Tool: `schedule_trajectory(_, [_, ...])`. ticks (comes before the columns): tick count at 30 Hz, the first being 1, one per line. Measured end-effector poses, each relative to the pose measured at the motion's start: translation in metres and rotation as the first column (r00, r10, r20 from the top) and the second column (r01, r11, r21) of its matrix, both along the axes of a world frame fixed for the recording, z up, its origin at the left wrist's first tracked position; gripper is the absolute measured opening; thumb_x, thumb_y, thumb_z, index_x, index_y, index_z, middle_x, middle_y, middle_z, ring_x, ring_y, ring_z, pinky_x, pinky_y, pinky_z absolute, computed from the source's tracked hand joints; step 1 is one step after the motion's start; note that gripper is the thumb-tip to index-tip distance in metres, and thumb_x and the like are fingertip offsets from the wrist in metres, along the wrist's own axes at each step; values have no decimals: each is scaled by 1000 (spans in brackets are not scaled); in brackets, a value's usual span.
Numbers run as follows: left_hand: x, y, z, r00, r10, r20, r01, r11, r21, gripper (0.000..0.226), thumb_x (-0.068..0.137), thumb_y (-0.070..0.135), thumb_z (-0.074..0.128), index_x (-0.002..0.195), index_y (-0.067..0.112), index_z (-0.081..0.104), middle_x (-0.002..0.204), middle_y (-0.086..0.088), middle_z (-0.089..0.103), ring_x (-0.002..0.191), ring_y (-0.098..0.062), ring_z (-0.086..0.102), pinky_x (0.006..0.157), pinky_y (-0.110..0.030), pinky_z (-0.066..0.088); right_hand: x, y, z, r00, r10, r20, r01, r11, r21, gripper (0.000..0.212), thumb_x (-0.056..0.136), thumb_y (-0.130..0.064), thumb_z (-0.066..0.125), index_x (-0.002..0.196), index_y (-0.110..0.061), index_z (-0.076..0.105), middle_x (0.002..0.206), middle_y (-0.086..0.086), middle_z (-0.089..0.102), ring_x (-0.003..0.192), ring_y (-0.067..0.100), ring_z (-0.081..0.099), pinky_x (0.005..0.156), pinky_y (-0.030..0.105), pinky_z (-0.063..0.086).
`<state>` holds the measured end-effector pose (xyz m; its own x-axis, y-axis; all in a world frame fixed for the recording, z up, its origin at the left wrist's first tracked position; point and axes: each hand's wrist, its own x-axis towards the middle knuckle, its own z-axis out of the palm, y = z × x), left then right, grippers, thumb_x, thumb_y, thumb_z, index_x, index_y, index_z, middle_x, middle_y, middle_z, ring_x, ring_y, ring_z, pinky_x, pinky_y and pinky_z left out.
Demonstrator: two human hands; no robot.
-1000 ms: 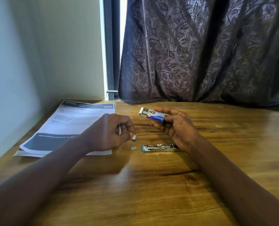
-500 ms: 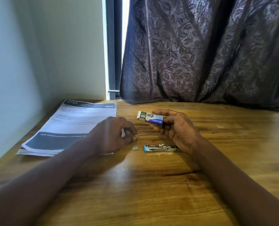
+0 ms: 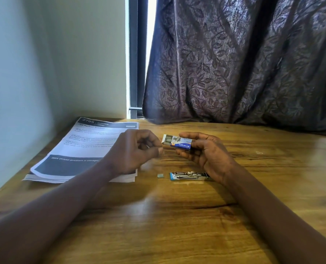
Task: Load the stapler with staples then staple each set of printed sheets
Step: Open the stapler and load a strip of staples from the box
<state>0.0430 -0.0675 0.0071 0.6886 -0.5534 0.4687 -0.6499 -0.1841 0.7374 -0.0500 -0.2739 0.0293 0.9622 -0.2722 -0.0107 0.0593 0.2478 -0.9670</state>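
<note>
One staple box [image 3: 179, 143], open-ended, sits gripped in the right hand [image 3: 206, 153].

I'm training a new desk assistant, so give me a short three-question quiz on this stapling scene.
1. True or false: the opened silver stapler lies on the stack of printed white sheets.
2. Which hand holds the small blue cardboard staple box? A the left, B the right, C neither.
3. What small thing lies on the brown wooden table just left of the stapler?
Key: 1 false, it lies on the table. 2 B, the right hand. 3 a short grey strip of staples.
</note>
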Motion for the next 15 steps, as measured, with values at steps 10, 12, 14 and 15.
schedule_trajectory(10, [4, -2, 1, 989, 144, -11, -144, 970, -197, 13, 85, 17, 83, 98, 16, 80, 81, 0, 79, 68, -16, 73, 72, -42, 65, -2, -3, 0, 986, 147, 73, -143, 989, -45, 32, 95, 13, 50, 119, 3, 69, 115, 23, 73, 105, 38, 72, 83, 33, 63])
schedule_trajectory(12, [4, -3, 0, 987, 162, -11, -161, 969, -187, 13, 86, 19, 83, 99, 17, 81, 83, 2, 79, 69, -17, 74, 72, -42, 65, -3, -2, -1, 981, 171, 95, -166, 984, -65, 33, 94, 14, 51, 119, 3, 69, 116, 22, 73, 105, 38, 72, 84, 33, 63])
schedule_trajectory(14, [3, -3, -1, 983, 183, 15, -178, 968, -177, 12, 87, 23, 82, 99, 21, 81, 85, 7, 79, 73, -13, 73, 72, -39, 65, -4, 0, -2, 977, 185, 107, -177, 981, -78, 32, 94, 16, 51, 118, 3, 68, 115, 22, 74, 103, 36, 73, 84, 33, 63])
schedule_trajectory(15, [3, -3, -1, 982, 189, 25, -182, 968, -174, 11, 87, 24, 81, 98, 22, 81, 85, 9, 79, 74, -11, 73, 71, -37, 64, -4, 1, -2, 976, 191, 107, -183, 980, -80, 32, 94, 16, 51, 118, 3, 68, 115, 23, 73, 103, 37, 73, 84, 33, 63])
